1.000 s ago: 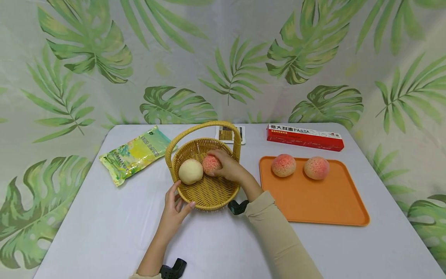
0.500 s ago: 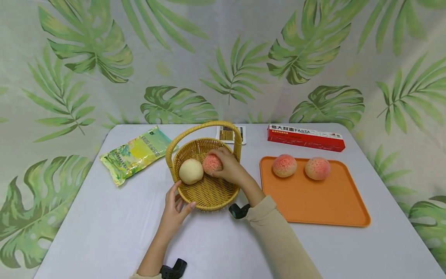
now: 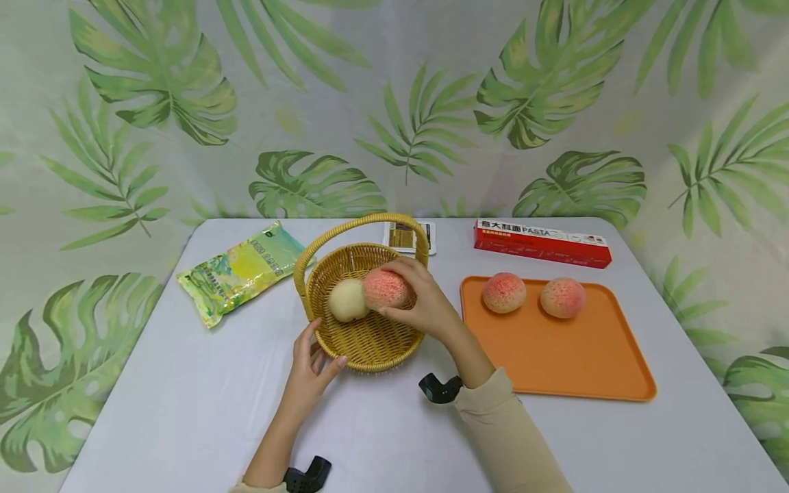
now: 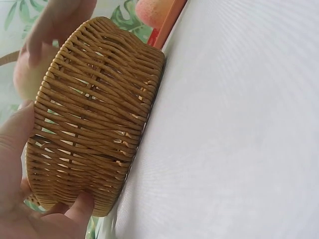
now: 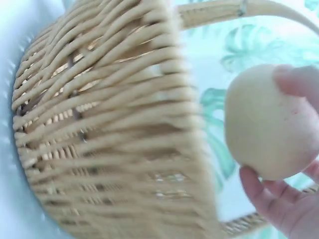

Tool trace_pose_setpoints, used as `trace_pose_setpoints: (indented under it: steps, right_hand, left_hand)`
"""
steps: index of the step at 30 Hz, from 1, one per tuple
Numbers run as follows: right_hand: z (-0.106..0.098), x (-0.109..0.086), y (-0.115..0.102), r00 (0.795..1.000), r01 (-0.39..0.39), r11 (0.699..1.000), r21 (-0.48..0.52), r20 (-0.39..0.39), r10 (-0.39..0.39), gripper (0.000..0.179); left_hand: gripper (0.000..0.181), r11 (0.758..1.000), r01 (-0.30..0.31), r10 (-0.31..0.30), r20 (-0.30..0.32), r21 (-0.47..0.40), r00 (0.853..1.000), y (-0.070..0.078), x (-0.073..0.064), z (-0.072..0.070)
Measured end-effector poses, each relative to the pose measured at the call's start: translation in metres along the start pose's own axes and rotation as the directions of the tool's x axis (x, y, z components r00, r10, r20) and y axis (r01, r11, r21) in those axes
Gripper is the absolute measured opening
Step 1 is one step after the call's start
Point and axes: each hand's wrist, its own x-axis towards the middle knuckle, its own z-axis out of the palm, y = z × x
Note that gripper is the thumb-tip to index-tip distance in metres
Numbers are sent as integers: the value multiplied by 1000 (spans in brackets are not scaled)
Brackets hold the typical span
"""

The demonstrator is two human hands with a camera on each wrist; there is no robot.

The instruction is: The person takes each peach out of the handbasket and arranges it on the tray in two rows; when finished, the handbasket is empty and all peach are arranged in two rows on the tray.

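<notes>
Peach [image 3: 381,289] gripped in right hand [image 3: 428,306]; left hand [image 3: 308,368] holds basket [image 3: 372,367]. Pale ball [image 3: 345,300] just beyond right fingers [image 3: 402,266] (a slack grip could drop the peach on it).

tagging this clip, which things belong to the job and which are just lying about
Likely in the job:
right hand
held peach
left hand
basket
pale ball inside
tray
its two peaches

Apparently just lying about:
green packet
pasta box
small packet behind the basket
</notes>
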Motion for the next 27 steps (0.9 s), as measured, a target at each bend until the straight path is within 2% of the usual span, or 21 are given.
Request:
trace_pose_setpoints:
  steps: [3,7,11,15,21,27]
  right_hand:
    - [-16,-15,-4,997,19,999,33,-71,-16,61]
    - [-39,-42,1,988,23,999,50,-156,-15,63]
    - [-59,-71,13,976,-52,998,-42,-213,42,67]
    - [-73,-102,29,964,-133,984,-115,-247,101,71]
    - [-77,-142,54,941,-207,969,-134,-299,160,69]
    - [-72,-163,69,922,-285,949,-137,-311,232,67]
  left_hand:
    - [80,1000,-1,1,1,1,1000,0,0,0]
    - [80,1000,2,-2,1,-1,1000,-1,1,0]
    - [80,1000,0,0,-4,-6,1000,-2,1,0]
    - [80,1000,-4,4,-4,-6,1000,-3,0,0]
    - [80,1000,10,-10,-5,-6,1000,-3,-1,-2]
    - [80,1000,15,-15,11,-25,1000,1,-1,-2]
